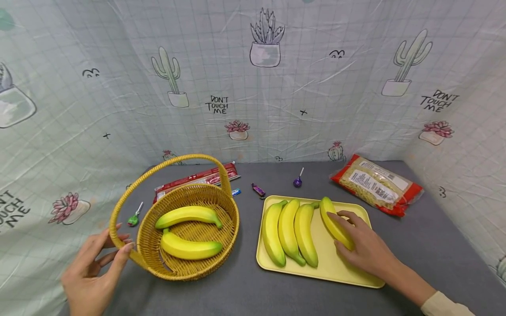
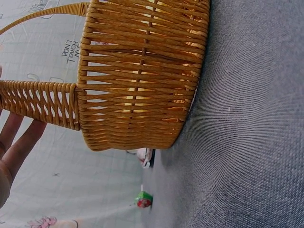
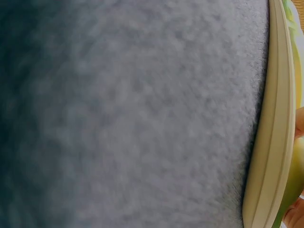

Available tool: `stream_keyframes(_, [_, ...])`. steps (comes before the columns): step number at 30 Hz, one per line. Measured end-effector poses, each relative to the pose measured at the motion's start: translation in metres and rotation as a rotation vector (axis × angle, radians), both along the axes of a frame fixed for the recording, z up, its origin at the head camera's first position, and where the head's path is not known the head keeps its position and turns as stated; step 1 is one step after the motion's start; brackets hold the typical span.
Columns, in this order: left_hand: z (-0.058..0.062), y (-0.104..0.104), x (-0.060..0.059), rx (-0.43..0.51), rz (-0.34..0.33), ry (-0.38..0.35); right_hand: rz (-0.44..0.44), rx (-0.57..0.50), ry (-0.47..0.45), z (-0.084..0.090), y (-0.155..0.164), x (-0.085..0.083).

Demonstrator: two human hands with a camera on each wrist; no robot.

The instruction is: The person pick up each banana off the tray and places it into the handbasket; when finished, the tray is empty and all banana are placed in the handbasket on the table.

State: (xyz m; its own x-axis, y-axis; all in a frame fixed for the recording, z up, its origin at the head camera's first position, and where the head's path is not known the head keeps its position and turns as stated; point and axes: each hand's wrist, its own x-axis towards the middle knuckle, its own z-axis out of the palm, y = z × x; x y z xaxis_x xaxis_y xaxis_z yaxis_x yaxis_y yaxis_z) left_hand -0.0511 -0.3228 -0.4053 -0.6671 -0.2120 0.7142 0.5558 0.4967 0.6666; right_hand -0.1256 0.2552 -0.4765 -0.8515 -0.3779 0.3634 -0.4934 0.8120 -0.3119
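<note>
My left hand (image 1: 92, 267) holds the yellow wicker basket (image 1: 236, 219) by the lower left part of its arched handle (image 1: 114, 210), thumb in front and fingers behind. Inside the basket lie two bananas, an upper banana (image 1: 187, 215) and a lower banana (image 1: 191, 246). On the pale yellow tray (image 1: 316, 277), three bananas (image 1: 270, 232) lie side by side toward the left. Over the tray's right part, my right hand (image 1: 361, 243) grips another banana (image 1: 330, 215) between thumb and fingers. The right wrist view shows mostly grey cloth, with the tray's edge (image 3: 270, 118) along its right side.
Behind the basket lies a long red packet (image 1: 193, 179). A green lollipop (image 1: 133, 219) is left of it. Farther back are a purple wrapped candy (image 1: 258, 190), a purple lollipop (image 1: 298, 181) and a red-ended clear bag (image 1: 375, 182). A printed curtain (image 1: 276, 87) encloses the table.
</note>
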Motion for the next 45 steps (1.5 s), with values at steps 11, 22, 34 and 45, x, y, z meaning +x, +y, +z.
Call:
stream_keyframes(11, [0.001,0.000,0.001,-0.015,0.033,-0.036,0.040,-0.067,0.061,0.001,-0.001,-0.002])
stream_keyframes(22, [0.002,0.001,0.002,-0.030,0.043,-0.050,0.081,-0.092,0.114,0.015,-0.004,-0.005])
stream_keyframes(34, [0.000,-0.002,0.001,-0.014,-0.004,-0.009,0.125,-0.077,0.155,0.046,-0.011,-0.016])
stream_keyframes(45, [0.001,-0.001,0.001,-0.027,-0.005,-0.016,0.206,-0.068,0.177,0.069,-0.027,-0.025])
